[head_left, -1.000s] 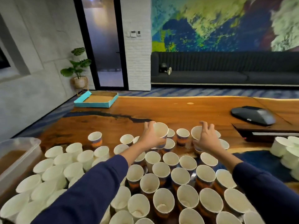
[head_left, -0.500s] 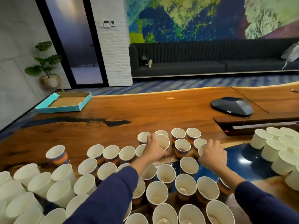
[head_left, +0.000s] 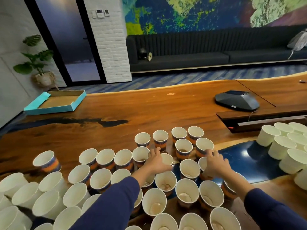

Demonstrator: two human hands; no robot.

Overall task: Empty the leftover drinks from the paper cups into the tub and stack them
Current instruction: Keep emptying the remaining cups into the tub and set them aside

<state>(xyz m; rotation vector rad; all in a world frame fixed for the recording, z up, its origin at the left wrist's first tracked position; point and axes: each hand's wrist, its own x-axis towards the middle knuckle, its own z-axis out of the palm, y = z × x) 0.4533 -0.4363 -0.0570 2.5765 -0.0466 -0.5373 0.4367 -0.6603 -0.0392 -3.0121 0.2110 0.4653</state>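
Reached forward over a crowd of open paper cups (head_left: 187,193) standing close together on the wooden surface (head_left: 149,113), many with a brownish remnant of drink at the bottom. Left hand (head_left: 157,163), at the end of a dark blue sleeve (head_left: 109,208), wrapped its fingers round the side of one cup (head_left: 167,159) in the middle of the group, thumb toward the near side. Right hand (head_left: 215,163) lay over the rim of another cup (head_left: 201,163) just to the right, fingers curled down across its far edge; a true grip or a mere rest could not be told. Further plain white cups (head_left: 49,203) leaned packed together at lower left, and another cluster of white cups (head_left: 282,145) sat on the right over a dark blue glossy patch (head_left: 240,161) of the surface. No tub within the view. Beyond the cups: a shallow teal cardboard box (head_left: 56,102) at the far left edge of the surface, a dark grey conference device (head_left: 236,101) at right, a black sofa (head_left: 207,52) along the mural wall, a potted plant (head_left: 37,62) by the dark door.
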